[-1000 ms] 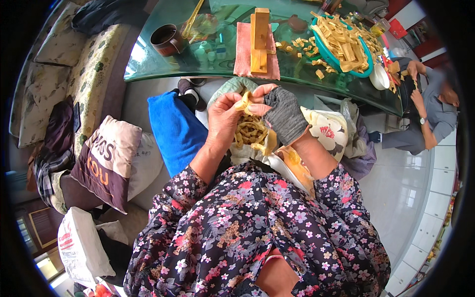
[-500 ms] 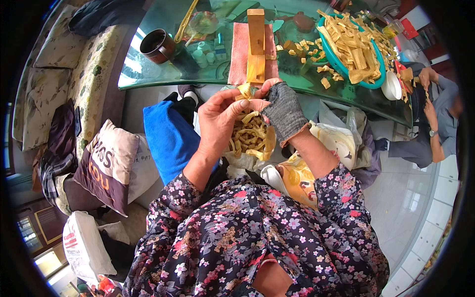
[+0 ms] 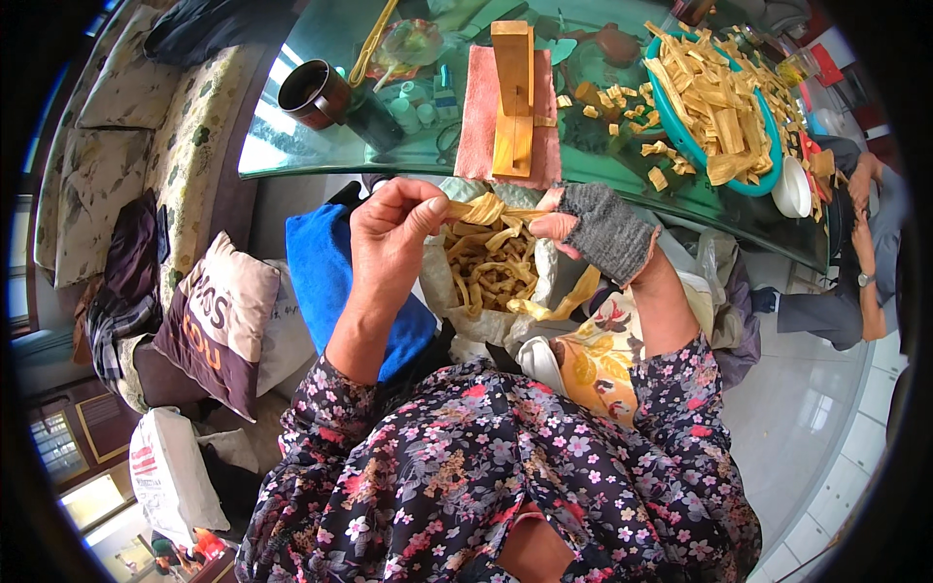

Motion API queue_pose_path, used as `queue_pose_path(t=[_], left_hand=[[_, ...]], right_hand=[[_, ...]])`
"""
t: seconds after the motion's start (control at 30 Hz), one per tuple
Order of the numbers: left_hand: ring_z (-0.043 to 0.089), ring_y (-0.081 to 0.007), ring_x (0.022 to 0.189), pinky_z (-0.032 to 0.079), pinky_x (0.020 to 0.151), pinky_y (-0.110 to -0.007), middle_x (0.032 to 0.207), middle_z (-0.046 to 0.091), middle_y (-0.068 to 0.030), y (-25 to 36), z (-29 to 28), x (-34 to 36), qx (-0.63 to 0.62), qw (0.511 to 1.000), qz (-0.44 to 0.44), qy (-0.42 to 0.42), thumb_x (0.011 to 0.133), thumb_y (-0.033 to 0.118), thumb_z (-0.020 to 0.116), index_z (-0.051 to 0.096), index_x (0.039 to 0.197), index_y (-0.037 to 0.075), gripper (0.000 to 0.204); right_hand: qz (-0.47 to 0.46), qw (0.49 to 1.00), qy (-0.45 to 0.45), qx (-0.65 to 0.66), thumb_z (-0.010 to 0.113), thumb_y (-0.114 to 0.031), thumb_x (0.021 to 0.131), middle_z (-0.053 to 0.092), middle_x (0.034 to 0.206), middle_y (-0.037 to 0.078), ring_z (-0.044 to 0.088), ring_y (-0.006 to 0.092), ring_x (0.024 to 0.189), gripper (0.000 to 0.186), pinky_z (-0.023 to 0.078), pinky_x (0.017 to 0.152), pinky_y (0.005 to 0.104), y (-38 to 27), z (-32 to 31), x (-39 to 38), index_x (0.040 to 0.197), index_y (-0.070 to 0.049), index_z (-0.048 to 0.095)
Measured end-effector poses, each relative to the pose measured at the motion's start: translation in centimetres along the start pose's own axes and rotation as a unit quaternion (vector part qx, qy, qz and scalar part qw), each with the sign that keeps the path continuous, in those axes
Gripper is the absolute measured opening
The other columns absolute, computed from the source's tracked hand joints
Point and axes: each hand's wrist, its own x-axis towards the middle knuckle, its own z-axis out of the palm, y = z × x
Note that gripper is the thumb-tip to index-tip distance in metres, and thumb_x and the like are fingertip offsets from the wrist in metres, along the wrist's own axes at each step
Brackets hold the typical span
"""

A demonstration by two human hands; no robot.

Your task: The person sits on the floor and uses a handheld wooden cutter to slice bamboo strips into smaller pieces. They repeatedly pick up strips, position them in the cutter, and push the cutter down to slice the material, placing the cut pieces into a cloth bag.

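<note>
My left hand (image 3: 389, 233), bare, pinches one end of a twisted yellowish dried strip (image 3: 483, 207). My right hand (image 3: 603, 231), in a grey fingerless glove, grips the strip's other end, so it stretches sideways between them. Just below lies an open pale sack (image 3: 432, 277) full of curled yellow-brown strips (image 3: 491, 272). Beyond my hands, a wooden block-like tool (image 3: 512, 117) rests on a pink cloth (image 3: 478, 126) on the glass table (image 3: 292, 155).
A teal basin (image 3: 763, 180) heaped with strips, scattered pieces, a white bowl (image 3: 792, 194) and a dark mug (image 3: 313, 94) are on the table. A person (image 3: 855, 282) works at the right. A sofa (image 3: 185, 117), cushion (image 3: 204, 330) and blue cloth (image 3: 316, 282) lie left.
My hands have moved apart, left hand leftward and right hand rightward, drawing the bunched strip out lengthwise and uncovering more of the sack. The view has shifted slightly.
</note>
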Motion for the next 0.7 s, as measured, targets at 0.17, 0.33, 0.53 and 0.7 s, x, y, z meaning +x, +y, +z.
queue_pose_path(t=[0.17,0.33,0.53,0.7], left_hand=[[0.060,-0.0188,0.087,0.048,0.078,-0.029,0.091,0.064,-0.0056,0.2,-0.3,0.1,0.311,0.942,0.122,0.020,0.075,0.007,0.072,0.062,0.097,0.002,0.025],[0.058,-0.0292,0.098,0.045,0.087,-0.036,0.108,0.061,-0.0108,2.2,1.3,-0.9,0.546,0.787,0.213,-0.192,0.075,0.005,0.065,0.062,0.105,0.004,0.030],[0.059,-0.0249,0.076,0.046,0.064,-0.036,0.089,0.056,-0.0066,0.5,0.4,0.2,0.559,0.777,0.223,-0.185,0.076,0.010,0.060,0.056,0.096,0.009,0.021],[0.057,-0.0195,0.067,0.045,0.057,-0.033,0.075,0.053,-0.0014,-3.9,-2.1,3.3,0.567,0.724,0.369,-0.133,0.075,0.017,0.063,0.053,0.086,0.013,0.016]], right_hand=[[-0.061,0.993,0.014,-0.097,0.065,-0.026,0.081,0.055,0.059,0.005,0.056,0.0165,0.057,0.022,0.043,0.054,0.0299,0.7,1.9,0.3,0.078,-0.004,0.061],[-0.241,0.922,0.033,-0.302,0.060,-0.029,0.082,0.062,0.078,0.013,0.061,0.0308,0.076,0.023,0.047,0.069,0.0400,2.7,3.6,1.7,0.087,-0.007,0.062],[-0.224,0.944,-0.009,-0.244,0.056,-0.029,0.086,0.060,0.077,0.013,0.059,0.0304,0.073,0.025,0.046,0.068,0.0371,1.1,3.9,2.2,0.086,-0.004,0.060],[-0.175,0.975,0.013,-0.133,0.055,-0.028,0.087,0.057,0.073,0.016,0.056,0.0307,0.071,0.028,0.044,0.067,0.0377,0.0,5.4,1.5,0.083,0.000,0.058]])
